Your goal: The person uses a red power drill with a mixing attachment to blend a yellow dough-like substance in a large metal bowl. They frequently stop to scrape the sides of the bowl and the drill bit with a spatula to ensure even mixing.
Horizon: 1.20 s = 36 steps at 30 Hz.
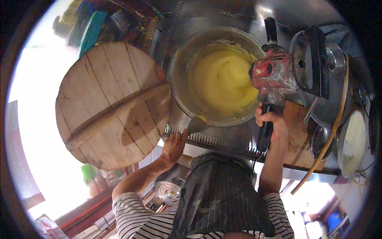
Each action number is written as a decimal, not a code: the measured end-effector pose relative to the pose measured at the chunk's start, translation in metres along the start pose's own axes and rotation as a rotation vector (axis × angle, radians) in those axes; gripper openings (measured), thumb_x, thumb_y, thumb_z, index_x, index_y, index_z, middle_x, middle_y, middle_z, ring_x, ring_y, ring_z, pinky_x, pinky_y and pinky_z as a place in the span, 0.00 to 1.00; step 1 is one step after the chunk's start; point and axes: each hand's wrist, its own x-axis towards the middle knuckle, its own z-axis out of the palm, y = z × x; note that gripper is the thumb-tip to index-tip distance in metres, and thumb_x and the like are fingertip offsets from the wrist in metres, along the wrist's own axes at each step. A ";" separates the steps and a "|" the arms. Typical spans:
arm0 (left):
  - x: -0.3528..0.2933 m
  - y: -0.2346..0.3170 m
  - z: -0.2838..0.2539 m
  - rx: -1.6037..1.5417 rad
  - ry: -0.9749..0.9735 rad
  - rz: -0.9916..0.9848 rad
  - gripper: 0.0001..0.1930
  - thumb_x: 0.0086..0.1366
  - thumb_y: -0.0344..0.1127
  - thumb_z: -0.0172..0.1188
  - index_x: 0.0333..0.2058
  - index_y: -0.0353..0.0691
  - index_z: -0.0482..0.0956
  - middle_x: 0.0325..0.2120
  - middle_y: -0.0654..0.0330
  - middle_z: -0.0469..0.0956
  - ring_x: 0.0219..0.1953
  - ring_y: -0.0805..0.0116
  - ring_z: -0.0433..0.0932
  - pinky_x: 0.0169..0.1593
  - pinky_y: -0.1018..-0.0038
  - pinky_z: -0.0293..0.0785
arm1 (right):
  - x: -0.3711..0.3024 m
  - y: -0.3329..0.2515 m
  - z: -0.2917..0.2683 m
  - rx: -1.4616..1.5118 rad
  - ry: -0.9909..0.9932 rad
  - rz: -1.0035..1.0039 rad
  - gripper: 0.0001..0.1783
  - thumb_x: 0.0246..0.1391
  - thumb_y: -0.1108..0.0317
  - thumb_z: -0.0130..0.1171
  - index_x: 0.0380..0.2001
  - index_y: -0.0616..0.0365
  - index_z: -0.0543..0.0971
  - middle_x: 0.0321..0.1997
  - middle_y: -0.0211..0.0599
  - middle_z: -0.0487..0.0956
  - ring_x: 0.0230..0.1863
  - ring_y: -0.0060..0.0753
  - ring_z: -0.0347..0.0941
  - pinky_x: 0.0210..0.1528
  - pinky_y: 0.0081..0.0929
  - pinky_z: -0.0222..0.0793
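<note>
A large metal pot [178,75] holds a smooth yellow mixture [223,79], swirled in its middle. My right hand [274,121] wraps round the black grip of a red handheld power mixer [272,71]. The mixer lies over the pot's right rim; its working end is blurred or hidden against the mixture. At the pot's near left side, my left hand [174,146] is closed at a flat grey piece [197,124] by the rim. Whether that piece is a scraper blade or part of the pot, I cannot tell.
A round wooden lid [107,103] with a crossbar stands left of the pot. On the right are a wooden board [293,137], metal bowls, a long wooden stick [338,115] and a pale round item [353,143]. A slotted metal strip [229,144] edges the counter.
</note>
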 end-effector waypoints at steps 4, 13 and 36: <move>0.005 -0.023 -0.005 -0.435 -0.042 -0.242 0.17 0.60 0.32 0.47 0.50 0.42 0.67 0.31 0.47 0.73 0.32 0.46 0.76 0.32 0.58 0.73 | -0.013 0.010 -0.008 0.042 -0.028 0.000 0.24 0.26 0.77 0.60 0.35 0.61 0.71 0.26 0.37 0.74 0.20 0.32 0.68 0.24 0.25 0.65; 0.046 -0.057 0.035 -1.399 -0.089 -0.525 0.14 0.64 0.45 0.48 0.32 0.39 0.72 0.15 0.61 0.66 0.15 0.71 0.64 0.19 0.74 0.60 | -0.025 0.026 0.004 0.039 -0.043 0.112 0.25 0.25 0.78 0.59 0.36 0.61 0.71 0.26 0.36 0.73 0.21 0.30 0.68 0.24 0.25 0.64; 0.066 -0.085 -0.011 -0.851 -0.138 -0.677 0.20 0.65 0.47 0.46 0.44 0.35 0.73 0.20 0.52 0.74 0.21 0.65 0.73 0.28 0.69 0.69 | 0.069 0.014 0.028 -0.034 -0.138 0.107 0.22 0.28 0.71 0.60 0.34 0.58 0.70 0.25 0.32 0.72 0.20 0.26 0.67 0.23 0.22 0.63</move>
